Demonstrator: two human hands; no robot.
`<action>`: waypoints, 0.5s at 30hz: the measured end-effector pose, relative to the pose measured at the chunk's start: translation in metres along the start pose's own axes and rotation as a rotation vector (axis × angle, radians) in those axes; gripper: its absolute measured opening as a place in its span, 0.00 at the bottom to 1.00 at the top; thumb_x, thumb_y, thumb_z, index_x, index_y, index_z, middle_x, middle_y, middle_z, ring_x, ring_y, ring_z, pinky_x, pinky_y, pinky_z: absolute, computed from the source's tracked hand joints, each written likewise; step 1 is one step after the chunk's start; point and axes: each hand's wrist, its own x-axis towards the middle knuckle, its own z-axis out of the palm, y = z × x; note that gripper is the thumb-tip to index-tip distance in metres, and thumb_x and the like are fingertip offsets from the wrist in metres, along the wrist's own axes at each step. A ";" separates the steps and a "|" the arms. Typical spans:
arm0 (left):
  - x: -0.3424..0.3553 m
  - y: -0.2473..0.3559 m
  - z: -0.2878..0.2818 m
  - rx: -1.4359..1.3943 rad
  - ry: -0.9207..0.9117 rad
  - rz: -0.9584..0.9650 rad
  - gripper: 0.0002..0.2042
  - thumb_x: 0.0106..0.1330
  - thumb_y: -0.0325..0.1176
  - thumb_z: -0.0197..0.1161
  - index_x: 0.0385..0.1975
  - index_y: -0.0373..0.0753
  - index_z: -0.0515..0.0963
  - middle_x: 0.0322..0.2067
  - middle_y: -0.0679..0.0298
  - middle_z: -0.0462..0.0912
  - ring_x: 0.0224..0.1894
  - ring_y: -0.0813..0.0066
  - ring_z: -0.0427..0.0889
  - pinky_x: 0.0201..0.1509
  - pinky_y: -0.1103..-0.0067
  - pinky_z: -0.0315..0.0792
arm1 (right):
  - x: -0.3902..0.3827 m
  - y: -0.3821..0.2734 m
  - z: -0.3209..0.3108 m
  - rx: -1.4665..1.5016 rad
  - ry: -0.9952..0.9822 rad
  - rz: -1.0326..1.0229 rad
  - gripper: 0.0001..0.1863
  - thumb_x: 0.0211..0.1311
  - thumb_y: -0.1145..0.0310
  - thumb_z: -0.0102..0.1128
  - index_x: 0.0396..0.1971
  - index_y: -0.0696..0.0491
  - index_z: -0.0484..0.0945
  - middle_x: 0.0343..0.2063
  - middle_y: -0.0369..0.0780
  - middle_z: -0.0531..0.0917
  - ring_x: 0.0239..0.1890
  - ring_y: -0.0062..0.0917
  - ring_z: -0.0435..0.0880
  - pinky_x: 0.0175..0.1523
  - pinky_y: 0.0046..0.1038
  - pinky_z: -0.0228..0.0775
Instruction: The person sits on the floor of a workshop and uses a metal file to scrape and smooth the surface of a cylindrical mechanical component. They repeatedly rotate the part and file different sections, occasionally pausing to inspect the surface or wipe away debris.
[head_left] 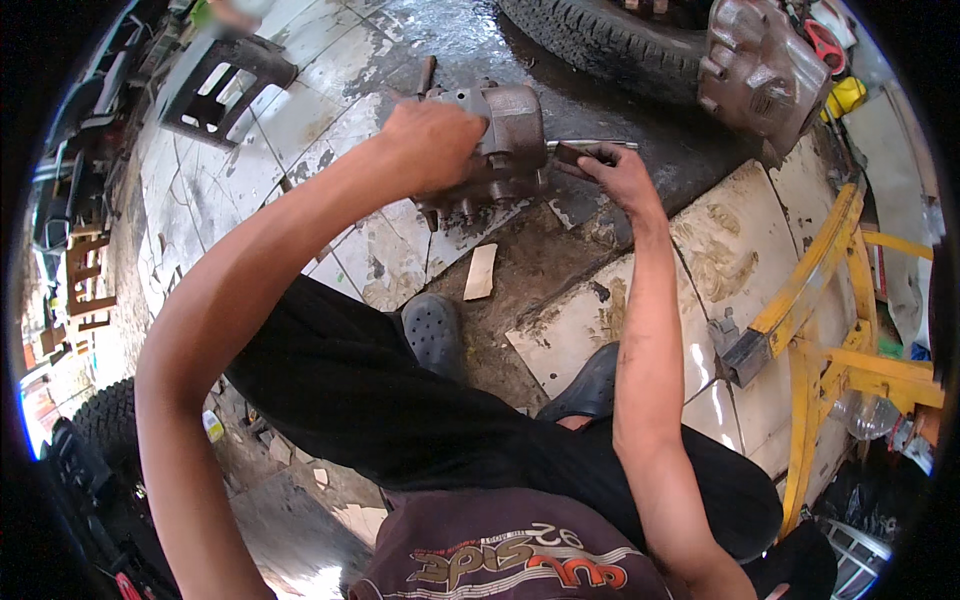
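Note:
A grimy grey metal housing [515,115], much like a gearbox case, sits on the floor between my hands. My left hand [432,145] is closed at its left side and covers part of it. What those fingers grip, if anything, is hidden. To the right of the housing, my right hand [620,175] pinches a small dark brown flat piece [571,153] between thumb and fingers. A thin shiny metal rod [612,142] stretches from near the housing past the far side of that hand; I cannot tell whether they touch.
Behind the housing lies a large tyre [610,45], with a second brown metal casing [760,75] at far right. A yellow metal stand [800,330] is on the right. A black plastic stool [225,90] stands far left. A pale flat scrap [481,271] lies near my shoe [433,335].

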 end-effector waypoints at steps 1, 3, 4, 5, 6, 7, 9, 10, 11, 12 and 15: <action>0.007 -0.009 0.003 -0.013 0.022 -0.031 0.20 0.64 0.43 0.65 0.50 0.36 0.80 0.45 0.50 0.85 0.51 0.54 0.84 0.51 0.60 0.79 | -0.006 -0.013 0.011 -0.001 0.089 0.055 0.19 0.58 0.63 0.71 0.46 0.58 0.85 0.41 0.43 0.88 0.41 0.22 0.82 0.49 0.27 0.72; 0.022 -0.028 0.026 0.006 0.267 0.021 0.29 0.64 0.51 0.65 0.61 0.40 0.71 0.53 0.50 0.80 0.58 0.54 0.79 0.57 0.58 0.75 | -0.029 -0.037 0.040 -0.006 0.277 0.166 0.19 0.60 0.61 0.71 0.46 0.59 0.85 0.41 0.42 0.88 0.40 0.23 0.82 0.49 0.27 0.72; 0.035 -0.030 0.038 0.002 0.398 0.069 0.35 0.63 0.54 0.65 0.66 0.42 0.66 0.58 0.50 0.77 0.61 0.54 0.77 0.60 0.57 0.73 | -0.036 -0.029 0.052 0.128 0.356 0.169 0.20 0.61 0.60 0.71 0.45 0.60 0.85 0.40 0.42 0.88 0.40 0.23 0.82 0.49 0.27 0.72; 0.050 -0.027 0.048 0.023 0.423 0.104 0.39 0.61 0.59 0.64 0.69 0.43 0.62 0.61 0.49 0.73 0.64 0.53 0.73 0.63 0.56 0.70 | -0.044 -0.009 0.065 0.253 0.443 0.177 0.20 0.61 0.60 0.70 0.45 0.61 0.85 0.40 0.42 0.88 0.41 0.24 0.82 0.50 0.27 0.71; 0.060 -0.027 0.056 0.055 0.442 0.119 0.44 0.59 0.63 0.63 0.71 0.44 0.58 0.65 0.49 0.69 0.67 0.53 0.69 0.66 0.54 0.67 | -0.048 0.000 0.080 0.390 0.510 0.172 0.20 0.62 0.59 0.70 0.44 0.61 0.85 0.39 0.42 0.88 0.41 0.24 0.82 0.50 0.27 0.71; 0.067 -0.030 0.061 0.095 0.465 0.123 0.49 0.57 0.68 0.63 0.74 0.45 0.54 0.68 0.49 0.64 0.70 0.52 0.65 0.69 0.52 0.64 | -0.052 -0.005 0.095 0.390 0.533 0.194 0.20 0.63 0.59 0.69 0.45 0.62 0.84 0.39 0.42 0.87 0.41 0.24 0.82 0.51 0.27 0.71; 0.074 -0.033 0.072 0.035 0.361 0.115 0.56 0.51 0.75 0.61 0.75 0.44 0.51 0.69 0.47 0.62 0.71 0.49 0.63 0.71 0.49 0.60 | -0.061 -0.015 0.125 0.392 0.574 0.241 0.21 0.65 0.59 0.67 0.46 0.63 0.83 0.39 0.42 0.87 0.42 0.26 0.81 0.52 0.28 0.70; 0.074 -0.033 0.072 0.008 0.308 0.109 0.60 0.48 0.79 0.60 0.75 0.44 0.50 0.70 0.46 0.61 0.71 0.47 0.62 0.72 0.48 0.58 | -0.060 -0.016 0.134 0.432 0.608 0.209 0.22 0.66 0.59 0.67 0.48 0.63 0.82 0.41 0.42 0.86 0.43 0.26 0.81 0.53 0.29 0.70; 0.075 -0.035 0.072 -0.022 0.279 0.122 0.61 0.46 0.80 0.60 0.75 0.44 0.50 0.69 0.45 0.61 0.71 0.46 0.63 0.72 0.47 0.57 | -0.059 -0.017 0.142 0.471 0.640 0.176 0.22 0.66 0.59 0.67 0.49 0.63 0.81 0.42 0.42 0.86 0.44 0.27 0.81 0.53 0.29 0.70; 0.071 -0.036 0.065 -0.053 0.249 0.133 0.63 0.44 0.81 0.61 0.75 0.43 0.50 0.69 0.44 0.62 0.70 0.45 0.64 0.72 0.47 0.57 | -0.057 -0.016 0.146 0.511 0.668 0.144 0.23 0.67 0.58 0.66 0.51 0.63 0.80 0.44 0.43 0.85 0.45 0.27 0.81 0.53 0.30 0.70; 0.071 -0.040 0.065 -0.067 0.279 0.138 0.65 0.40 0.82 0.62 0.74 0.41 0.51 0.66 0.43 0.65 0.67 0.41 0.68 0.70 0.49 0.61 | -0.043 0.007 0.156 0.500 0.665 0.178 0.27 0.71 0.55 0.59 0.60 0.60 0.74 0.52 0.47 0.82 0.53 0.33 0.80 0.59 0.32 0.68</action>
